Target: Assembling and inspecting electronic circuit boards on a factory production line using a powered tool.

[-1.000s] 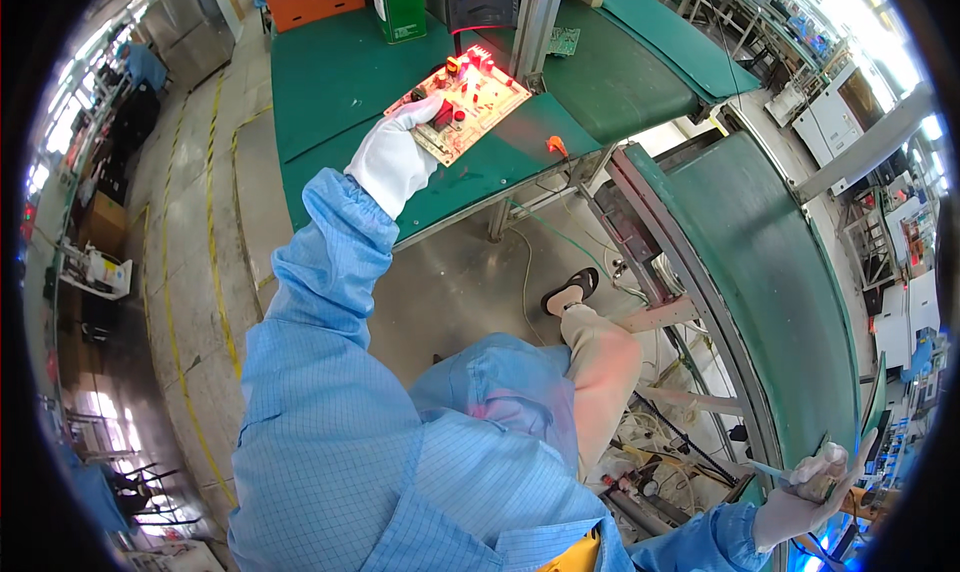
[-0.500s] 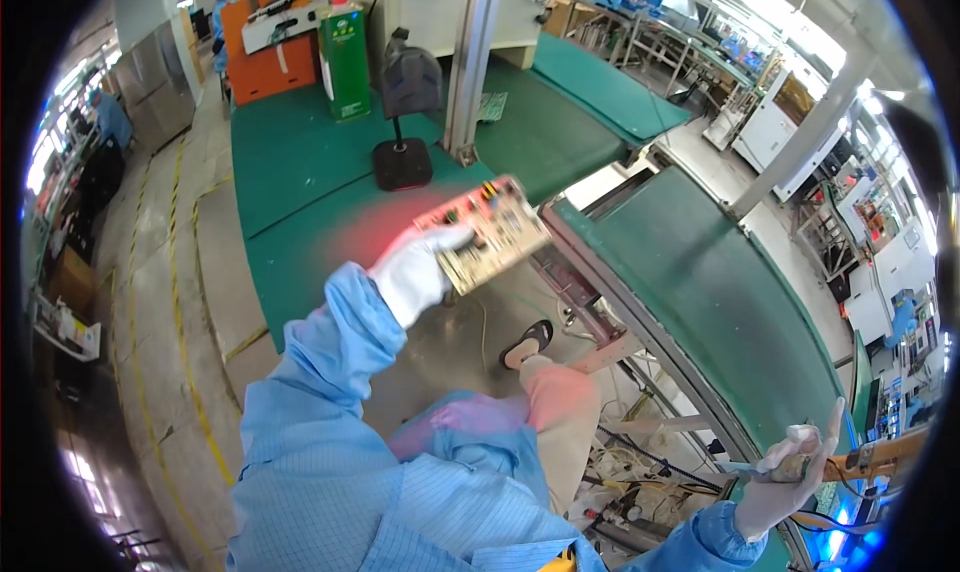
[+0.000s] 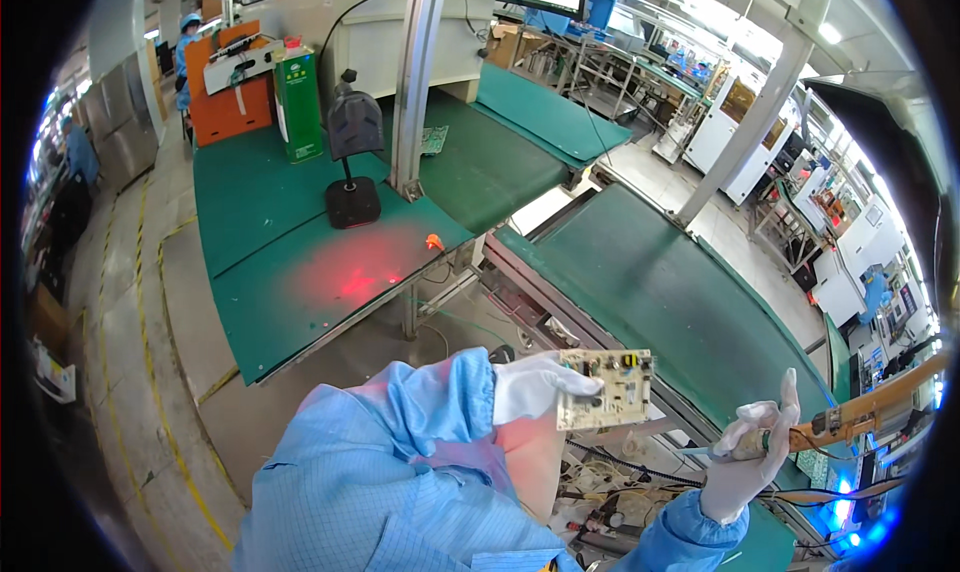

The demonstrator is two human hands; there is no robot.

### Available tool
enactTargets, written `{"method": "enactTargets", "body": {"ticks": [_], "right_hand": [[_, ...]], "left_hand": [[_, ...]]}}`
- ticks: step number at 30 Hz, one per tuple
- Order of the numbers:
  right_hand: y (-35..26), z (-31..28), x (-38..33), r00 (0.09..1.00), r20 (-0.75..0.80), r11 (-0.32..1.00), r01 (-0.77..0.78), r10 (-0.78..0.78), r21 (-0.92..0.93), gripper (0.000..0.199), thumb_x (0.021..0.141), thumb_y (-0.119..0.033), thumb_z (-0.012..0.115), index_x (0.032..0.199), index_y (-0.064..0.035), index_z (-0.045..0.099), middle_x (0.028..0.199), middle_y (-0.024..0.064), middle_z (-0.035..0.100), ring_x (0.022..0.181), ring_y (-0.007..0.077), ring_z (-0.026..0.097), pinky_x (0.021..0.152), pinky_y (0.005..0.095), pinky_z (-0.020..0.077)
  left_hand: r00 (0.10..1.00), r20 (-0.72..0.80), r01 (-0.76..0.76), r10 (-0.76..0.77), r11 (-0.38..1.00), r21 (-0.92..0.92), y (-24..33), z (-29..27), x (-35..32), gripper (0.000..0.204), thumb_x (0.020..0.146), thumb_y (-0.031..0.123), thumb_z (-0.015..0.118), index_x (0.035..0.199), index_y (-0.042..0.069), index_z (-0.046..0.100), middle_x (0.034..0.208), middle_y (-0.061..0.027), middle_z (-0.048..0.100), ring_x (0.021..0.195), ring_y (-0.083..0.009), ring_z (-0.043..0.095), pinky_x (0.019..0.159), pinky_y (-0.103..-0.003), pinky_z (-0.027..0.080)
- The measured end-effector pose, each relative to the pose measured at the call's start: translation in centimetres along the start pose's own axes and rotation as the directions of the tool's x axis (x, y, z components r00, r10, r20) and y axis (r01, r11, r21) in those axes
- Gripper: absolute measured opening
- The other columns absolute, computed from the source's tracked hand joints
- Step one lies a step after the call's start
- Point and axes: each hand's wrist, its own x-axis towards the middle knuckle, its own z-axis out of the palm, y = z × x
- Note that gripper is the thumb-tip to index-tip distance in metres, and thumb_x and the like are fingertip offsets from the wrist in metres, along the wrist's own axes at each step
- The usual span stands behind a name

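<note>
My left hand (image 3: 530,388), in a white glove, grips the left edge of a tan circuit board (image 3: 622,404) with the thumb on top. The board's component side, with black, yellow and other small parts, faces up. My right hand (image 3: 742,464), also gloved, is off to the right of the board and apart from it. Some of its fingers curl over the palm while another points up. A thin pale-blue stick-like end pokes out at its left, and something greyish shows in the palm; what it holds I cannot make out.
A green conveyor belt (image 3: 670,292) runs beyond my hands. On the green table (image 3: 250,302) to the left are a black stand (image 3: 353,203), a green can (image 3: 298,107), an orange bin (image 3: 232,112) and a small orange object (image 3: 434,242). A metal post (image 3: 412,92) rises there. Cables hang below the belt.
My left hand has brought the circuit board from over the table edge toward my body and right, nearer my right hand. The view has shifted, and red light now falls on the table.
</note>
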Motion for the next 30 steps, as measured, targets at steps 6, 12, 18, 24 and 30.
{"method": "enactTargets", "body": {"ticks": [6, 12, 18, 24, 30], "right_hand": [[-0.1, 1.1, 0.4, 0.995, -0.046, 0.995, -0.092, 0.094, 0.038, 0.055, 0.1, -0.038, 0.039, 0.137, 0.002, 0.041, 0.074, 0.0012, 0.052, 0.046, 0.004, 0.039, 0.038, 0.0163, 0.0276], [1.0, -0.1, 0.6, 1.0, -0.016, 0.999, -0.003, 0.002, -0.045, 0.052, 0.1, -0.037, 0.039, 0.136, -0.0005, 0.045, 0.073, -0.0001, 0.051, 0.05, 0.0037, 0.04, 0.039, 0.0158, 0.0261], [1.4, 0.1, 0.9, 0.998, 0.003, 0.996, 0.056, -0.056, 0.064, 0.051, 0.101, -0.033, 0.037, 0.133, 0.0061, 0.045, 0.07, 0.0026, 0.052, 0.05, 0.0054, 0.039, 0.042, 0.0168, 0.0329], [1.5, 1.2, 1.2, 0.998, -0.015, 0.995, 0.067, -0.066, 0.076, 0.05, 0.102, -0.026, 0.032, 0.131, 0.0133, 0.042, 0.081, 0.0102, 0.063, 0.049, 0.0101, 0.048, 0.044, 0.0188, 0.0402], [2.4, 0.9, 1.5, 0.996, -0.008, 0.992, 0.084, -0.084, 0.098, 0.053, 0.1, -0.032, 0.044, 0.13, 0.0108, 0.044, 0.078, 0.0119, 0.062, 0.047, 0.0105, 0.043, 0.041, 0.0223, 0.035]], "left_hand": [[0.988, 0.026, -0.152, 0.152, 0.921, 0.359, -2.2, 1.2, 2.6, 0.046, 0.085, 0.018, 0.069, 0.124, -0.002, 0.055, 0.112, -0.0074, 0.064, 0.101, -0.0123, 0.059, 0.093, -0.028, 0.043], [0.98, 0.162, -0.146, 0.114, 0.969, 0.201, -2.4, 4.2, 2.0, 0.047, 0.086, 0.018, 0.069, 0.126, -0.002, 0.053, 0.115, -0.0068, 0.064, 0.102, -0.0129, 0.059, 0.095, -0.028, 0.043], [0.981, 0.194, 0.001, 0.004, 1.0, -0.025, -3.2, 4.5, 2.4, 0.062, 0.085, 0.003, 0.064, 0.141, -0.001, 0.039, 0.133, -0.0103, 0.054, 0.122, -0.0198, 0.051, 0.105, -0.032, 0.038], [0.996, 0.076, 0.039, -0.039, 0.999, 0.01, -3.4, 4.6, 1.5, 0.061, 0.084, 0.006, 0.066, 0.139, -0.001, 0.042, 0.13, -0.0112, 0.056, 0.119, -0.0184, 0.053, 0.103, -0.032, 0.04], [0.997, 0.038, 0.068, -0.071, 0.994, 0.084, -4.8, 4.4, 1.3, 0.055, 0.083, 0.012, 0.071, 0.132, 0.0, 0.048, 0.114, -0.0052, 0.063, 0.103, -0.0102, 0.057, 0.088, -0.024, 0.045]]}}
